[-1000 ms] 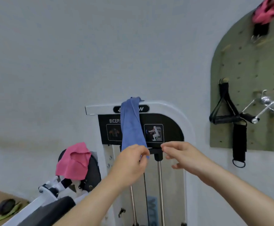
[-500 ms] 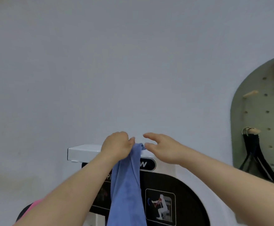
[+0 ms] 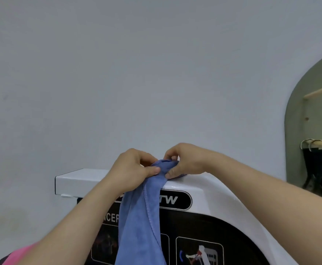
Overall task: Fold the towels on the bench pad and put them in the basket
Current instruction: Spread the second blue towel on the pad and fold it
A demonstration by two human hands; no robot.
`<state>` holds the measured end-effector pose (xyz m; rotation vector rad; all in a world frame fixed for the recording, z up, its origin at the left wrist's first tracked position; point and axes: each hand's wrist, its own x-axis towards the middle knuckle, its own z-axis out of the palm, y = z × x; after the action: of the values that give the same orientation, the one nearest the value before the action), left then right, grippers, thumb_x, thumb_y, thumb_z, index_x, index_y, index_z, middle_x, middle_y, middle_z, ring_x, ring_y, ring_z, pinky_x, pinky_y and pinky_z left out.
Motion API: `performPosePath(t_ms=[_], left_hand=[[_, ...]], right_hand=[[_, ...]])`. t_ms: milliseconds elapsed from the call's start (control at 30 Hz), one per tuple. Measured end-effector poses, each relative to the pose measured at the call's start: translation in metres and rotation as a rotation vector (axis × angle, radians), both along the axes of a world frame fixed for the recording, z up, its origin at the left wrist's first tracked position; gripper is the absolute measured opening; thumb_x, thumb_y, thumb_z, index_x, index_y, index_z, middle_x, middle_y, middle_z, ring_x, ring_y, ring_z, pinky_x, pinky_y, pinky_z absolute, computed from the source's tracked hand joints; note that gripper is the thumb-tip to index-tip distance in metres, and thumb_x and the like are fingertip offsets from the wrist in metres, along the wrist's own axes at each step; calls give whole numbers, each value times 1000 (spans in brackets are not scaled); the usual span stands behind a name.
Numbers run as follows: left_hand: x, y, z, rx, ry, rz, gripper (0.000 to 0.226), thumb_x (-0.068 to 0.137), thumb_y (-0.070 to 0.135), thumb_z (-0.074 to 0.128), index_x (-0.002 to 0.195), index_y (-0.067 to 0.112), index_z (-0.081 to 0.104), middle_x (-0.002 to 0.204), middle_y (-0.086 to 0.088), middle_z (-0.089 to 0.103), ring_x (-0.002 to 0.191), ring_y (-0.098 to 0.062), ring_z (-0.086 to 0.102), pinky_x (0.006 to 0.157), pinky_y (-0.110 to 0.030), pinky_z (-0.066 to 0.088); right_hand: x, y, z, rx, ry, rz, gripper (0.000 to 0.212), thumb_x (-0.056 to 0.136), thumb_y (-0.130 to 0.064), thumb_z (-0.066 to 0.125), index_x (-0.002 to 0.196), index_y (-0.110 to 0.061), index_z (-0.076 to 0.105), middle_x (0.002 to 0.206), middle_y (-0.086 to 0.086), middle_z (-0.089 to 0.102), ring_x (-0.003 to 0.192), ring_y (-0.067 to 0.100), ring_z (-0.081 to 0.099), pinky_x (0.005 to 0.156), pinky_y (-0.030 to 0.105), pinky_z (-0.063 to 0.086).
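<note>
A blue towel (image 3: 141,222) hangs over the top of a white gym machine (image 3: 76,181), its length falling in front of the black instruction panel. My left hand (image 3: 131,169) grips the towel's bunched top from the left, fingers curled round the cloth. From the right, my right hand (image 3: 183,161) pinches the same bunched top between thumb and fingers. A pink towel (image 3: 20,255) shows only as a corner at the bottom left. The bench pad and the basket are out of view.
A grey-white wall fills most of the view. At the right edge hangs a green pegboard (image 3: 313,115) with wooden pegs and black straps (image 3: 317,169).
My right hand, open beside the towel half a second ago, has closed on its top. A second ago both hands were low at the towel's bottom end; the view has tilted upward.
</note>
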<state>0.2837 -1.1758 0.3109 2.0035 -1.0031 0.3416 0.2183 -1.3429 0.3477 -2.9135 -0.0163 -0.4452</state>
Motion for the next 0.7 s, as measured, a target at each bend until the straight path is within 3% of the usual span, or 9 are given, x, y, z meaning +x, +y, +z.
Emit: performPosePath(t_ms=[67,133,167,233,333,433,500,600,700], left_hand=[[-13,5,-3,-106,115,-164,15,88,9,66,88,21,77,81,5,75,75,-4,69,67,-17,52],[-25,10,-5,-216,241,-324,16,91,2,60,91,10,74,83,-4,76,76,-12,70,68,-20,55],[-31,12,-4,-259,290,-382,16,92,0,57,91,6,72,82,-6,75,74,-14,70,66,-21,55],[-43,12,-3,-262,330,-424,17,95,2,52,91,4,68,78,-9,72,69,-15,68,61,-22,54],[-65,4,-1,-152,267,-347,20,98,3,49,91,6,68,77,-11,72,68,-18,67,60,-26,55],[-87,-7,2,-110,1,-157,27,97,3,52,85,16,73,81,-5,75,78,-24,69,76,-39,55],[-111,-15,7,-175,-42,-88,30,96,5,52,82,20,73,79,3,74,77,-17,67,75,-34,50],[-164,-37,8,-281,219,-183,29,98,9,49,81,16,72,78,-1,71,73,-16,62,71,-29,47],[-219,-63,2,-316,365,-231,24,97,13,51,83,12,71,75,-2,69,69,-15,62,60,-21,49]], right_hand=[[-18,-4,3,-6,-65,4,33,72,-41,80,93,-21,65,93,-4,64,80,13,59,67,24,49],[-44,-9,7,45,-41,-15,43,69,-49,80,97,-21,66,95,-6,66,87,13,63,77,29,53],[-58,-13,9,100,-5,-3,39,69,-51,79,95,-23,67,89,-8,67,83,10,63,74,27,52],[-82,-26,11,212,82,69,26,74,-45,77,86,-23,67,73,-11,64,68,6,58,66,22,44],[-115,-50,8,331,146,160,15,81,-21,75,90,-12,67,71,-4,61,64,11,51,62,26,39],[-149,-72,2,301,111,131,17,81,-16,74,95,-12,66,81,3,70,69,14,62,60,25,46],[-175,-89,-2,318,39,98,21,80,-24,77,98,-20,68,94,8,73,84,27,67,73,39,56],[-220,-115,-13,348,32,80,29,77,-32,79,103,-30,68,99,5,73,97,27,67,91,48,53],[-273,-140,-31,243,152,8,51,68,-47,83,113,-47,60,109,-18,66,107,4,61,94,33,51]])
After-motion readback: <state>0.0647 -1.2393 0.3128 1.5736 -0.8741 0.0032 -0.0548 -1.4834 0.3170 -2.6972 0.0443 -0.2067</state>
